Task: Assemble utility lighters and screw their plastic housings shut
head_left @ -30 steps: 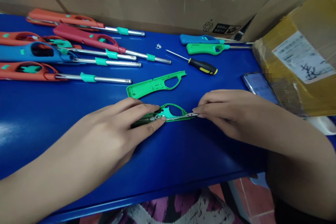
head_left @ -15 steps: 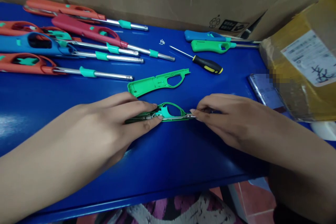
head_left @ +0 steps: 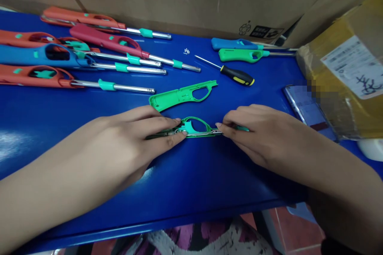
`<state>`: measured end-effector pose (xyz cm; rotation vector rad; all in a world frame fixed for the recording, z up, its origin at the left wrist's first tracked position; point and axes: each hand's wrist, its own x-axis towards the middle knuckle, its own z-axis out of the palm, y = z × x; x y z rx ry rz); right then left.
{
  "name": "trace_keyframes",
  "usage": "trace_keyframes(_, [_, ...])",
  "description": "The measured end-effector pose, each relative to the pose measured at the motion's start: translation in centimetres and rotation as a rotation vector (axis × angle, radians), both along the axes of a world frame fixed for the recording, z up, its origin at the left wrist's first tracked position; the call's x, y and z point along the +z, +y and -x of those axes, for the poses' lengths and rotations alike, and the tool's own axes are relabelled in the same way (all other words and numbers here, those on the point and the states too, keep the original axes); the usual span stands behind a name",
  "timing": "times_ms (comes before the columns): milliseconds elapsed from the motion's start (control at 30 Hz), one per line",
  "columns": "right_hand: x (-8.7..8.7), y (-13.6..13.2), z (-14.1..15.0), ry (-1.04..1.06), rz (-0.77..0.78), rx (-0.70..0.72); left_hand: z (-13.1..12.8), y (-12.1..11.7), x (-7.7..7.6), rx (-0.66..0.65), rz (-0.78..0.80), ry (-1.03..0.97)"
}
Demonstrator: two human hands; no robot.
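Note:
An opened green long-neck lighter (head_left: 196, 125) lies on the blue table, its inner parts and teal trigger showing. My left hand (head_left: 140, 129) is closed over its handle end, thumb and forefinger pressing near the trigger. My right hand (head_left: 251, 129) pinches the metal tube at the front of the lighter; most of the tube is hidden under the fingers. A bit of teal shows between those fingers. Just behind the lighter rests the loose green half-shell (head_left: 170, 97), hollow side up.
Several orange, red and blue lighters (head_left: 110, 40) lie at the left. Small screws (head_left: 186, 51) and a black-and-yellow screwdriver (head_left: 237, 75) are at the back middle. A blue lighter (head_left: 231, 44) and a green lighter (head_left: 241, 55) lie near a taped box (head_left: 344, 99) and a phone (head_left: 305, 107). Cardboard (head_left: 194, 4) walls the back.
The camera view has shifted slightly, so things appear a little further right and lower. Both hands keep their hold on the lighter; a teal piece now shows by the right fingers.

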<state>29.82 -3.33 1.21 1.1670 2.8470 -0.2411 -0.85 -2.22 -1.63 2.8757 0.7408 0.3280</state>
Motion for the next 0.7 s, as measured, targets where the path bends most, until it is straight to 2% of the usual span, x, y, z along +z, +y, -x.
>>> trace_keyframes(167, [0.1,0.5,0.2,0.223,0.047,-0.076,0.0,0.0,0.4,-0.014,-0.054,0.067])
trace_keyframes(300, [-0.7,1.5,0.8,0.440,0.224,-0.246,-0.3,0.1,0.9,-0.039,-0.061,0.064])
trace_keyframes(400, [-1.2,1.9,1.3,0.497,0.326,-0.364,-0.6,0.1,1.1,-0.053,-0.109,0.070])
trace_keyframes(700, [-1.0,1.6,1.7,0.501,0.317,-0.353,-1.3,-0.7,1.2,-0.053,-0.148,0.078])
